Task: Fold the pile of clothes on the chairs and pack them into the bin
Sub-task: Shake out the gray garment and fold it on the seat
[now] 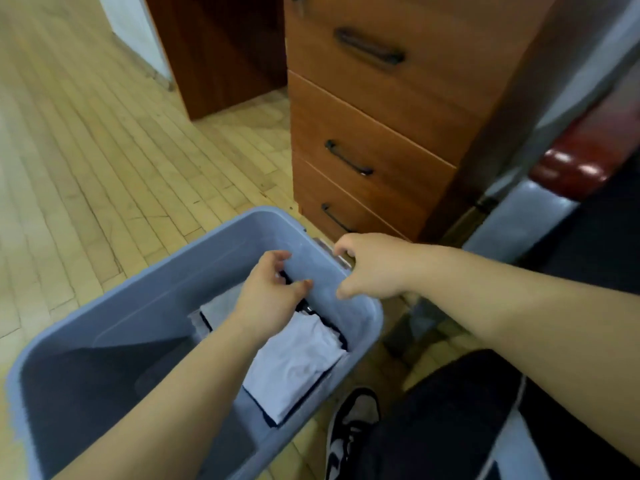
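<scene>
Already folded, a white garment [298,362] lies on a dark garment [340,334] at the right end of the blue-grey bin [214,258], packed tight against the end wall. The left hand [270,296] reaches in, fingers [277,258] curled at the dark edge, probably tucking it; whether they pinch it cannot be told. The right hand [374,268] grips the rim, likely steadying the bin on the wooden floor [86,150].

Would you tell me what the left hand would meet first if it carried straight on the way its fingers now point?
Most likely the inner end wall of the bin, just ahead of the left hand. Its fingertips look almost against the wall, though depth is unclear from this one view.
</scene>
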Tool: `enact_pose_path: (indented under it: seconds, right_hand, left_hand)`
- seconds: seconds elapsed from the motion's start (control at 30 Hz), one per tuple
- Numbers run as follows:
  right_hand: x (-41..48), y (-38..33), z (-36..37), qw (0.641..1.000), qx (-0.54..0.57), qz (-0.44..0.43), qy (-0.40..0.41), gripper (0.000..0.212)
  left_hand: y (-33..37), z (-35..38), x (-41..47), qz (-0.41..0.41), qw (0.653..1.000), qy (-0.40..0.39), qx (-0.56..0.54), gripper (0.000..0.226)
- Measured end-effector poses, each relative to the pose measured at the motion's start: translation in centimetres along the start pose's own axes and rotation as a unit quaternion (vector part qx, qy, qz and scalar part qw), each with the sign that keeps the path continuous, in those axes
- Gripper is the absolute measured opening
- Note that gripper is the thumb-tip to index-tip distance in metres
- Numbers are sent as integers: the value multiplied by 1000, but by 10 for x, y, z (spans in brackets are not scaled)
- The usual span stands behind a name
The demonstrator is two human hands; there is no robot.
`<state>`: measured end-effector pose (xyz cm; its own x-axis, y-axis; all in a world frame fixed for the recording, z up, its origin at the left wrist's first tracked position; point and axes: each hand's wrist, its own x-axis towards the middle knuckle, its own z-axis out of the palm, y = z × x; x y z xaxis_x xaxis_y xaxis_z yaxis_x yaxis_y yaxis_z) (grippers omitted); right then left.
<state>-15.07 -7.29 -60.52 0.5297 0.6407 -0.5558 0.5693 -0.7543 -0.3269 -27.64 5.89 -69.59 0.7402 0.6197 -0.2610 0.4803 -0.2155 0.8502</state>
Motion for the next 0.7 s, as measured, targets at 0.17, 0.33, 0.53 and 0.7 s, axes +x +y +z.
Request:
enact_pose_path:
  seconds: [0.17, 0.33, 0.53, 0.7]
  right_hand:
    - [-119, 58, -19, 990, 60, 43, 117, 67]
    - [-230, 145, -9, 968, 119, 106, 195, 69]
    - [-339, 245, 18, 935, 186, 188, 235, 76]
    - [-414, 329, 57, 893, 219, 275, 280, 79]
  left_hand:
    - [88, 31, -57, 139, 985, -96, 24, 55]
    - [155, 95, -114, 230, 951, -200, 59, 58]
    - [219, 189, -165, 291, 893, -303, 160, 68]
    - [265, 280, -212, 331, 851, -348, 215, 71]
